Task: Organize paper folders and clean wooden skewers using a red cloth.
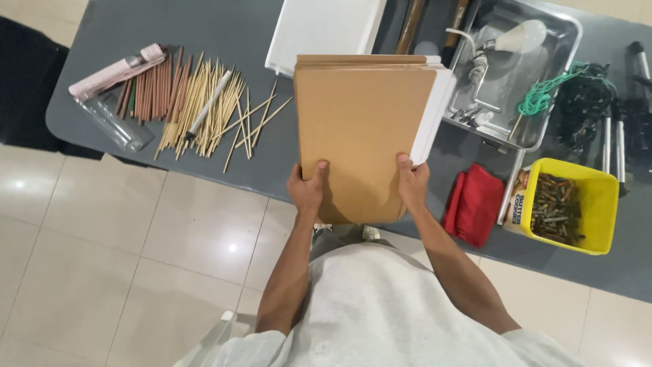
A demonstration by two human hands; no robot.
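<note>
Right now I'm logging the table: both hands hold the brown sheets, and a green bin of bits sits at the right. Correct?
Not quite: the bin is yellow, as the head view shows. Both the left hand and right hand do hold the brown sheets.

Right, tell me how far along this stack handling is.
Done: nothing visibly finished. In hand: the left hand and right hand grip the near edge of a stack of brown and white sheets, held above the grey table. Left: the wooden sticks lie scattered, untouched.
</note>
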